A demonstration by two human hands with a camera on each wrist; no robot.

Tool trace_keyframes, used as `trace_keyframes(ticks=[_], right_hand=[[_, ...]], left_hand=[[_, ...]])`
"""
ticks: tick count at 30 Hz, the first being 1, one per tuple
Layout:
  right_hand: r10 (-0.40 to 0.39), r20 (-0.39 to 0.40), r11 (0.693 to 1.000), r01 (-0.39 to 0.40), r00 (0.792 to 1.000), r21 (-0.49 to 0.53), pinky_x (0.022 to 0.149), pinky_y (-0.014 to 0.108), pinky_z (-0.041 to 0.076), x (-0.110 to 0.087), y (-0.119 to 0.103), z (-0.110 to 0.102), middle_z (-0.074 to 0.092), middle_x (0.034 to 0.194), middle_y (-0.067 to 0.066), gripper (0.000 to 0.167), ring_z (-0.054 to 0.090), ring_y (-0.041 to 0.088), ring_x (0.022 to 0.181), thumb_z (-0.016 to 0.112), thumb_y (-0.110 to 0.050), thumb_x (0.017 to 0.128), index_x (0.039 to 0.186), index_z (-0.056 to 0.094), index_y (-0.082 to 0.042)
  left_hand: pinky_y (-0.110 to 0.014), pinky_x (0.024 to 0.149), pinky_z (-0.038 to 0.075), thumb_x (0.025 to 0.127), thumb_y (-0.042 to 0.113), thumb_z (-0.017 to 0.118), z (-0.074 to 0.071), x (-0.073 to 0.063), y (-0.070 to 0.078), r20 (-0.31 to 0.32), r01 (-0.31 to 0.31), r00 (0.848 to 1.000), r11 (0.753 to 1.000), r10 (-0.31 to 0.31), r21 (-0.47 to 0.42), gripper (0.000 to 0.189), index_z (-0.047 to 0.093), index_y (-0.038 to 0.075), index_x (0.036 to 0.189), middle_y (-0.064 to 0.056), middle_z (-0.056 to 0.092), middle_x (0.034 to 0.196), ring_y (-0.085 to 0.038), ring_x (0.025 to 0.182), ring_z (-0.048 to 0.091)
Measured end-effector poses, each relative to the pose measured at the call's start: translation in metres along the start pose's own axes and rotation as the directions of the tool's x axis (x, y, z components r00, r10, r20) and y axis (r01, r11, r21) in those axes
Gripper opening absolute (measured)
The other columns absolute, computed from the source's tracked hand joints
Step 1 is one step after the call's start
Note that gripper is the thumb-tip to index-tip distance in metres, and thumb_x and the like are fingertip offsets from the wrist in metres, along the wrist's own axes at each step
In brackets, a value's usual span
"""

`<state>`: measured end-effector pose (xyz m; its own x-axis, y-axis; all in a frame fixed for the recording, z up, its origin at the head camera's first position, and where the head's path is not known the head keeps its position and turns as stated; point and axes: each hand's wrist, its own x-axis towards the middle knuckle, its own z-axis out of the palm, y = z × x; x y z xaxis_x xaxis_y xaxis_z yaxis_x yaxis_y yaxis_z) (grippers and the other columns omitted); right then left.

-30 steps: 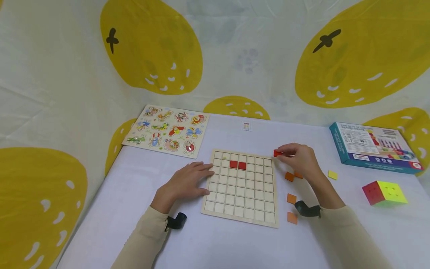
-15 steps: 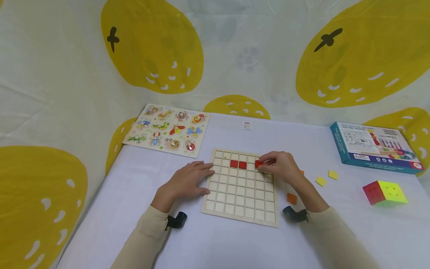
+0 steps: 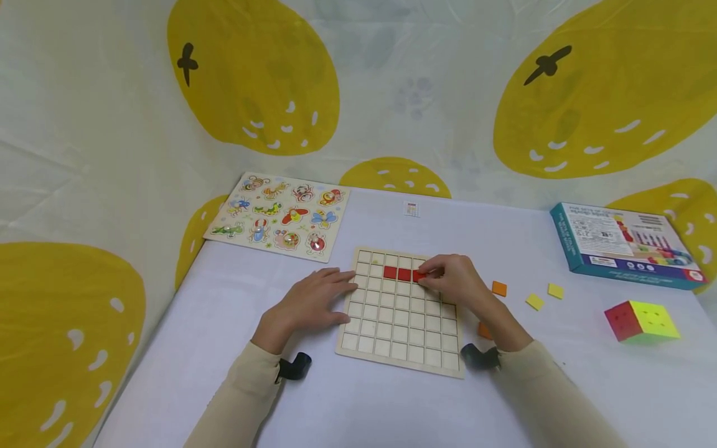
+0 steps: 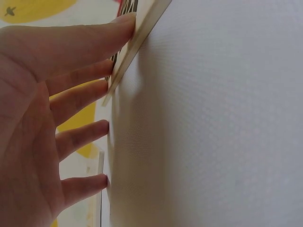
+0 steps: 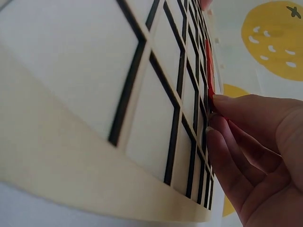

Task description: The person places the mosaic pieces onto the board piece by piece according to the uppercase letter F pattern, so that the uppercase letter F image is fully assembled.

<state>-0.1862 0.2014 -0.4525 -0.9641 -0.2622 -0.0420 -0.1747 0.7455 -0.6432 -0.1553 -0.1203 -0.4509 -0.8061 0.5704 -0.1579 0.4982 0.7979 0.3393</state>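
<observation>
A wooden grid board [image 3: 400, 333] lies on the white table, with two red square tiles [image 3: 397, 274] side by side in its second row from the far edge. My right hand [image 3: 455, 281] pinches a third red tile [image 3: 417, 276] between thumb and fingers, right beside those two. In the right wrist view the thumb [image 5: 246, 111] and fingertips meet low at the grid, partly covering the tile. My left hand [image 3: 313, 301] rests at the board's left edge, fingers spread. Seen from the left wrist, its thumb [image 4: 85, 42] touches the board's rim.
Orange tiles [image 3: 499, 288] and two yellow tiles [image 3: 534, 302] lie right of the board, one orange partly behind the right forearm. Farther right are a puzzle cube [image 3: 642, 321] and a toy box [image 3: 627, 246]. An insect puzzle [image 3: 269, 219] and small card [image 3: 411, 209] lie behind.
My right hand has carried the red tile leftward from beyond the board's right edge to beside the two red tiles, uncovering orange and yellow tiles. The left hand has stayed in place.
</observation>
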Motion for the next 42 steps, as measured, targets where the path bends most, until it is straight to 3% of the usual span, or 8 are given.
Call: trace_keyframes(ticks=[11, 29, 36, 42], right_hand=[[0.018, 0.013, 0.998, -0.017, 1.000, -0.063, 0.067, 0.025, 0.050, 0.002, -0.002, 0.000, 0.080, 0.100, 0.008, 0.019, 0.063, 0.013, 0.075, 0.082, -0.020, 0.085, 0.103, 0.081, -0.012], [0.031, 0.027, 0.997, -0.030, 0.999, -0.064, 0.069, 0.024, 0.049, 0.003, -0.003, 0.001, 0.078, 0.102, 0.007, 0.017, 0.063, 0.015, 0.079, 0.081, -0.020, 0.086, 0.101, 0.080, -0.012], [0.106, 0.011, 0.992, -0.105, 0.994, -0.069, 0.061, 0.027, 0.045, -0.005, 0.003, -0.023, 0.068, 0.092, 0.009, 0.028, 0.055, 0.021, 0.080, 0.080, -0.024, 0.088, 0.112, 0.077, -0.011], [0.196, -0.013, 0.973, -0.196, 0.981, -0.122, 0.054, 0.027, 0.048, -0.020, 0.019, -0.060, 0.065, 0.102, 0.016, 0.040, 0.054, 0.025, 0.082, 0.077, -0.030, 0.090, 0.124, 0.071, -0.010]], left_hand=[[-0.051, 0.126, 0.034, 0.086, 0.043, 0.079, -0.001, -0.001, 0.001, -0.002, 0.004, 1.000, 1.000, -0.004, -0.012, 0.064, 0.061, 0.021, 0.143, 0.005, 0.045, 0.162, -0.028, 0.153, 0.038], [-0.052, 0.126, 0.032, 0.086, 0.041, 0.079, -0.002, -0.002, 0.002, 0.001, 0.002, 1.000, 1.000, -0.002, -0.031, 0.063, 0.061, 0.020, 0.143, 0.004, 0.045, 0.162, -0.029, 0.153, 0.037], [-0.052, 0.126, 0.033, 0.086, 0.042, 0.079, 0.000, 0.000, 0.000, -0.003, -0.007, 1.000, 1.000, 0.007, -0.024, 0.064, 0.060, 0.021, 0.144, 0.005, 0.045, 0.162, -0.028, 0.153, 0.038], [-0.052, 0.127, 0.032, 0.086, 0.042, 0.078, -0.001, -0.001, -0.001, 0.001, -0.003, 1.000, 1.000, 0.003, -0.026, 0.064, 0.060, 0.021, 0.144, 0.005, 0.044, 0.163, -0.028, 0.154, 0.037]])
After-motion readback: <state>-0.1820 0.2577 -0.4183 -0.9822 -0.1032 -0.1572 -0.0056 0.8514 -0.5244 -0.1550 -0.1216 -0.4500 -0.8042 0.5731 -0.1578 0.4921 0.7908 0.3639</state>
